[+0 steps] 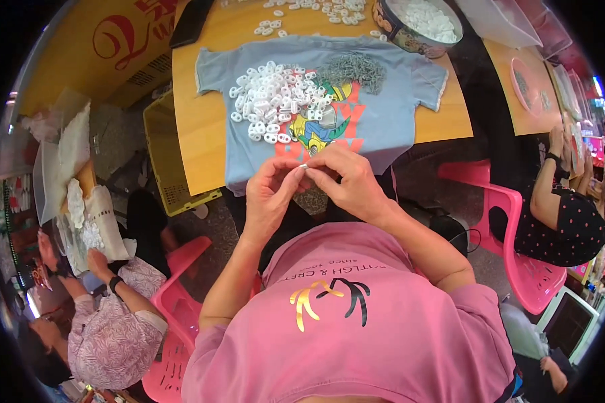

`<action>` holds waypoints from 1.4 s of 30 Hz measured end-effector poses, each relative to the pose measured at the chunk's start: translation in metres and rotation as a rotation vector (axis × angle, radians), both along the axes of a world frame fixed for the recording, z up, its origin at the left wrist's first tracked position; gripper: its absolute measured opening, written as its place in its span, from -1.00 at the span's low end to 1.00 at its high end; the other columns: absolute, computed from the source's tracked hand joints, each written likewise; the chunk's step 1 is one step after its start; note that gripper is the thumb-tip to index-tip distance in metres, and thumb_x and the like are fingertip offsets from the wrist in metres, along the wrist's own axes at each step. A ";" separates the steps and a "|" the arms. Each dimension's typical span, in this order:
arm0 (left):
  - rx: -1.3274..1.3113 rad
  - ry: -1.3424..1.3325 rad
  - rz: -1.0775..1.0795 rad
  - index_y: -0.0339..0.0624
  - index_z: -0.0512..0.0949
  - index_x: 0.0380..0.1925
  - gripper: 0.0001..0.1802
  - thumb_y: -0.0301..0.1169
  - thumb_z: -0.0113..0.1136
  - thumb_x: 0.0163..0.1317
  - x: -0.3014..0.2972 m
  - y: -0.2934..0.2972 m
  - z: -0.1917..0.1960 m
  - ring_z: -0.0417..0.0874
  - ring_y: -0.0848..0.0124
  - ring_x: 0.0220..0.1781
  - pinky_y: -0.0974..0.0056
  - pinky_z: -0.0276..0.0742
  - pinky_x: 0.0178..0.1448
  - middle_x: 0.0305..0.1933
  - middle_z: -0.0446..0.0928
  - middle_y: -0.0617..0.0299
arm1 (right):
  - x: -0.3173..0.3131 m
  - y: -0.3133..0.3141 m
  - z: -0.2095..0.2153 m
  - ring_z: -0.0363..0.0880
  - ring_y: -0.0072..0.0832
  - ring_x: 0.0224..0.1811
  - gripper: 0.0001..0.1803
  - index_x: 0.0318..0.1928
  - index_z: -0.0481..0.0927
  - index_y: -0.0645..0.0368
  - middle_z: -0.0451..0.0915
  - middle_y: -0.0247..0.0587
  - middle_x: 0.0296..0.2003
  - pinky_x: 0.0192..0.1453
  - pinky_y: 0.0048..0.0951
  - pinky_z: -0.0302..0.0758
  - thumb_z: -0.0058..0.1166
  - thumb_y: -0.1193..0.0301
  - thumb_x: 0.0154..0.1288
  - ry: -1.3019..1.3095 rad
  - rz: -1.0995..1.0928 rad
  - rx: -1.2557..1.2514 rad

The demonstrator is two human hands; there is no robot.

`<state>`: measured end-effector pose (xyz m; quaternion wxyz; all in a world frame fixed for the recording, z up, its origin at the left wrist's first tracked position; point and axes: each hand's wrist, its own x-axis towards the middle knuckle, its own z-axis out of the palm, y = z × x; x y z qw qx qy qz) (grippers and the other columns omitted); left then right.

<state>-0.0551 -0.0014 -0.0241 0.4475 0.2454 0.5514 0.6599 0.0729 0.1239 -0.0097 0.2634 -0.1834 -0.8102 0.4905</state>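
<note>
A small white plastic piece (304, 166) is pinched between the fingertips of my left hand (269, 195) and my right hand (348, 178), just past the table's near edge. Both hands are closed around it, and the fingers hide most of its shape. Beyond them, a light blue T-shirt (393, 127) with a colourful print lies spread on the table. On its left part is a loose heap of white oval plastic pieces (269, 94), many with two holes. To the right of that heap sits a pile of small grey metal wire parts (356, 70).
A patterned round tin (410, 44) of white pieces stands at the table's (198, 141) far right, near more scattered pieces (336, 10). A black phone-like slab (192, 21) lies far left. Beside the table are a yellow crate (165, 151), pink chairs (501, 208) and people working on both sides.
</note>
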 end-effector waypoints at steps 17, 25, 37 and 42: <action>0.013 -0.018 0.047 -0.34 0.51 -0.16 -0.87 -0.50 0.16 0.36 -0.009 -0.022 -0.002 0.62 0.48 -0.30 0.40 0.54 -0.19 -0.25 0.61 0.16 | -0.013 0.134 0.009 0.58 -0.21 -0.33 -0.90 -0.27 0.64 0.13 0.52 -0.22 -0.38 -0.31 -0.26 0.49 0.19 0.42 0.20 -0.282 0.200 0.763; 0.045 -0.068 0.232 -0.35 0.53 -0.18 -0.85 -0.50 0.21 0.32 -0.015 -0.026 0.002 0.64 0.48 -0.33 0.42 0.56 -0.23 -0.29 0.62 0.17 | -0.025 0.137 0.011 0.55 -0.22 -0.37 -0.86 -0.39 0.53 0.15 0.48 -0.22 -0.45 -0.36 -0.22 0.48 0.22 0.39 0.15 -0.240 0.344 1.012; 0.114 -0.226 0.198 -0.31 0.49 -0.18 -0.83 -0.49 0.24 0.30 -0.015 0.008 0.019 0.65 0.49 -0.34 0.43 0.56 -0.24 -0.31 0.62 0.17 | -0.014 0.099 0.032 0.59 -0.57 -0.30 -0.78 -0.03 0.59 0.32 0.63 -0.28 -0.33 -0.17 -0.55 0.53 0.12 0.52 0.35 -0.161 0.024 0.097; 0.147 -0.292 0.165 -0.27 0.48 -0.17 -0.80 -0.44 0.26 0.29 -0.009 0.025 0.031 0.64 0.51 -0.35 0.44 0.55 -0.25 -0.33 0.61 0.21 | -0.015 0.065 0.045 0.58 -0.62 -0.32 -0.81 -0.06 0.60 0.32 0.63 -0.30 -0.28 -0.15 -0.58 0.53 0.10 0.50 0.39 -0.020 0.058 -0.477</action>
